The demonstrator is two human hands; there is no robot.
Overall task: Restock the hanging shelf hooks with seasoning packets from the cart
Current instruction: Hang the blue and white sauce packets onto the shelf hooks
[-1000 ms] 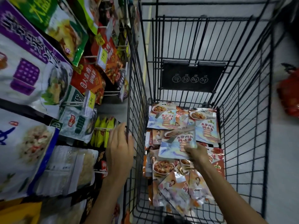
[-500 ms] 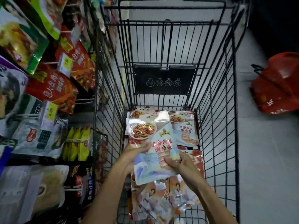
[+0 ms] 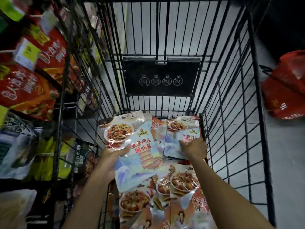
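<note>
A seasoning packet (image 3: 137,146) is gripped at its left edge by the left hand (image 3: 113,154) over the cart (image 3: 161,66). A far-right packet (image 3: 179,136) is touched by the right hand (image 3: 195,147), possibly pinched.

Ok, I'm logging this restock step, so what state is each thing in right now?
cart, holds a loose pile of packets
left hand, grips a packet by its edge
packet, held over the pile, tilted
right hand, touches a second packet, grip unclear
second packet, lying at the cart's far right
shelf packets, hanging, blurred
</note>
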